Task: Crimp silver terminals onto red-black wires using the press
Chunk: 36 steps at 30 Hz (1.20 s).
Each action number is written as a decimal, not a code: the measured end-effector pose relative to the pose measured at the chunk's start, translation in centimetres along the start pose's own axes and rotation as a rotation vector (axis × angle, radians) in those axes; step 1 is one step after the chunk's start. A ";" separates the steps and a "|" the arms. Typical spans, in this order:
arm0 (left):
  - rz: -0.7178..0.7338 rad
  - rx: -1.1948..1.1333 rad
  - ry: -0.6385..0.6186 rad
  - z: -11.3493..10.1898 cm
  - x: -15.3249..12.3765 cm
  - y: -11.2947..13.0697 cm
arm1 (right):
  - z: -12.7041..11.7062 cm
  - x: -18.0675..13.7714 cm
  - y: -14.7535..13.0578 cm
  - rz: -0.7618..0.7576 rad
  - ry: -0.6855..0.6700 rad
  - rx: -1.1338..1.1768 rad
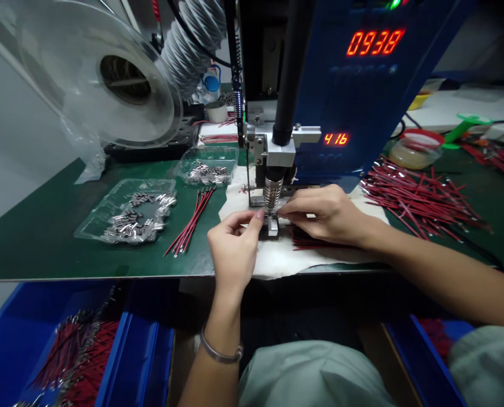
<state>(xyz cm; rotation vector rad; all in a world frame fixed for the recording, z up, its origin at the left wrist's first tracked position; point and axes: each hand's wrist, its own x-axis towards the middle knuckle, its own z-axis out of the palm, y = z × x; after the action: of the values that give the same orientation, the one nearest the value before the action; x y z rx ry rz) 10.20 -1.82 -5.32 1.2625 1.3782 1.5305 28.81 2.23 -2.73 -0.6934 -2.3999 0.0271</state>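
Observation:
My left hand (233, 243) is pinched, thumb and forefinger meeting at the small metal fixture (272, 226) under the machine's ribbed tip (272, 193). My right hand (326, 213) reaches in from the right, fingers closed on something small at the same fixture; what either hand pinches is too small to make out. Red wires (311, 243) lie under the right hand on a white cloth (285, 257).
A blue machine (362, 90) shows red digits 0938 and 416. Red wires are heaped at right (421, 200), a small bundle lies at left (190, 220). Two clear bags of metal parts (135, 215) (207, 172) rest on the green mat. Blue bins (77, 350) sit below the bench edge.

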 end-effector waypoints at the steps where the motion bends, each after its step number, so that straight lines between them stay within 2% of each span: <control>1: 0.003 0.000 -0.002 0.0 0.0 0.0 | 0.0 0.0 0.0 0.000 0.001 0.000; 36: 0.004 -0.006 -0.009 0.0 0.0 -0.1 | 0.2 -0.2 0.3 0.026 -0.028 -0.011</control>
<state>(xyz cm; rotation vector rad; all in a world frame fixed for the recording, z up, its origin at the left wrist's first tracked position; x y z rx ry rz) 10.20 -1.80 -5.42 1.2675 1.3650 1.5282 28.97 2.45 -3.03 -0.7339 -2.4191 0.0344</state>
